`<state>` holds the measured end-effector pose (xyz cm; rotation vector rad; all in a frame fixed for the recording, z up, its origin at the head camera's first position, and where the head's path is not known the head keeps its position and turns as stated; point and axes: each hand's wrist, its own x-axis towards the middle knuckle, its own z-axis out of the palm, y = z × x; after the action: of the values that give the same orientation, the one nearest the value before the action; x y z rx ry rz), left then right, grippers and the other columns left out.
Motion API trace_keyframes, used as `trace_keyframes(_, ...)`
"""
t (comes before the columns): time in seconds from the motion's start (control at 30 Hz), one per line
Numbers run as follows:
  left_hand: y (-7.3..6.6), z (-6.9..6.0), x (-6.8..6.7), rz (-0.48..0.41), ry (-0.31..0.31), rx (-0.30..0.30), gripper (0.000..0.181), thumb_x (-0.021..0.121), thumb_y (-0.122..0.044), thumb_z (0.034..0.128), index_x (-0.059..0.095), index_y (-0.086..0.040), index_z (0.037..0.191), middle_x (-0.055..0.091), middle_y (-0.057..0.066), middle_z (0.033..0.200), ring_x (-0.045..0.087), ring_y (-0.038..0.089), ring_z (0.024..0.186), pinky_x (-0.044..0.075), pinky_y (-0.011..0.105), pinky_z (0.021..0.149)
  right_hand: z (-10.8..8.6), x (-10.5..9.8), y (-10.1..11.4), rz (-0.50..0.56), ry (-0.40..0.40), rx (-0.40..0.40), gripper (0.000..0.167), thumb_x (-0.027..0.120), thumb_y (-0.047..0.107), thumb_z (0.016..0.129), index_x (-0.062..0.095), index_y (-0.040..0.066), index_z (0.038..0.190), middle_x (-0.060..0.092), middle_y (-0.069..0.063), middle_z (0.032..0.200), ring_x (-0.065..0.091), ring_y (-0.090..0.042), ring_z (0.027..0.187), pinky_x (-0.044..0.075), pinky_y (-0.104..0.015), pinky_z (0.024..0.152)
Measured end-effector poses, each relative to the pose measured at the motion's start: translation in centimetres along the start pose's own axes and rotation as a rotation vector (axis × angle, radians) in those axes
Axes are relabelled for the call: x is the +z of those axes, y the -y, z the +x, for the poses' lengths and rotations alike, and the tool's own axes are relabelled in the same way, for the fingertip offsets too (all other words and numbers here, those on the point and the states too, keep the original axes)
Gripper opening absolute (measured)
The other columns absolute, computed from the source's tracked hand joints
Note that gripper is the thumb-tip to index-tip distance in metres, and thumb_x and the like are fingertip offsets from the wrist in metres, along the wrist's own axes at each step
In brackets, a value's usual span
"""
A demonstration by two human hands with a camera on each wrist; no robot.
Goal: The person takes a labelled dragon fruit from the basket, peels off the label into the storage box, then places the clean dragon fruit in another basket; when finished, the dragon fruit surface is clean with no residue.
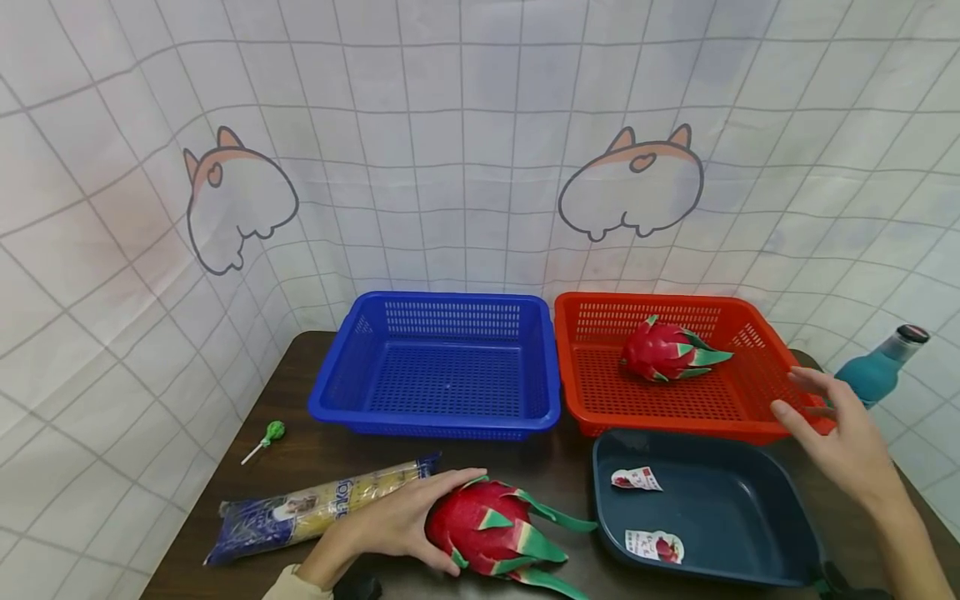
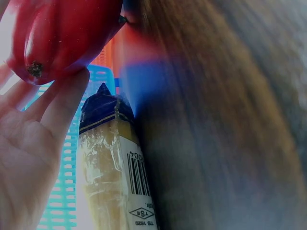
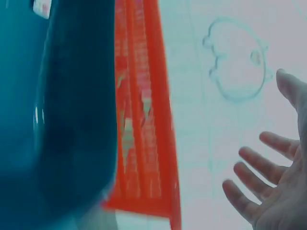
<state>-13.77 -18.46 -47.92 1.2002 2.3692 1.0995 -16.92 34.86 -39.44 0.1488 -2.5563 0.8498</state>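
Note:
My left hand (image 1: 397, 521) holds a large red dragon fruit (image 1: 480, 523) with green leaf tips, thumb on its near side and fingers over the far side. In the left wrist view the fruit's stem end (image 2: 35, 68) faces the camera. A second dragon fruit (image 1: 660, 350) lies in the red basket (image 1: 637, 418). Over that basket's right front corner hovers my right hand (image 1: 843, 433), its fingers spread and holding nothing. Just beyond it stands a bottle of blue liquid (image 1: 870, 375) with a dark cap, partly hidden by the hand.
A blue basket (image 1: 435, 423) stands left of the red one. In front of the red basket sits a dark blue tray (image 1: 712, 525) holding two stickers (image 1: 654, 546). A yellow-and-blue pasta packet (image 1: 322, 508) and a green lollipop (image 1: 274, 431) lie on the table's left side.

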Motion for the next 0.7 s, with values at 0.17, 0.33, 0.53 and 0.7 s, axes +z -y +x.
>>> trace_keyframes(0.17,-0.1,0.1,-0.1,0.005,0.003,-0.01,0.101,0.08,-0.049,0.0754,0.023,-0.019,0.154,0.04,-0.003,0.151,0.048,0.016,0.131,0.05,0.034,0.1,1.5,-0.4,-3.8,-0.038,0.016,0.009,0.075,0.064,0.026,0.09,0.03,-0.007,0.147,0.038,-0.038,0.138,0.037,-0.035,0.118,0.041,-0.034,0.08)
trace_keyframes(0.33,-0.2,0.1,-0.1,0.027,0.0,-0.011,0.101,0.079,-0.05,0.0749,0.023,-0.022,0.154,0.041,-0.003,0.15,0.048,0.015,0.131,0.05,0.035,0.101,2.0,-0.3,-7.3,0.006,0.139,0.043,0.081,0.057,0.028,0.094,0.011,-0.007,0.152,0.02,-0.04,0.15,0.027,-0.061,0.126,0.037,-0.069,0.09)
trace_keyframes(0.53,-0.1,0.1,-0.1,0.006,0.01,-0.029,0.101,0.081,-0.047,0.0747,0.024,-0.021,0.154,0.04,-0.005,0.15,0.048,0.015,0.131,0.049,0.034,0.101,1.6,0.5,-9.6,0.048,0.297,0.1,0.085,0.054,0.028,0.098,-0.002,-0.008,0.152,0.026,-0.043,0.143,0.047,-0.034,0.117,0.055,-0.038,0.079)
trace_keyframes(0.7,-0.2,0.1,0.0,0.006,0.006,-0.042,0.1,0.081,-0.047,0.0743,0.025,-0.022,0.153,0.04,-0.006,0.15,0.048,0.014,0.131,0.049,0.034,0.101,1.2,1.2,-10.6,0.093,0.321,0.072,0.079,0.054,0.021,0.099,0.001,-0.003,0.153,0.04,-0.033,0.129,0.035,0.023,0.089,0.037,-0.008,0.065)
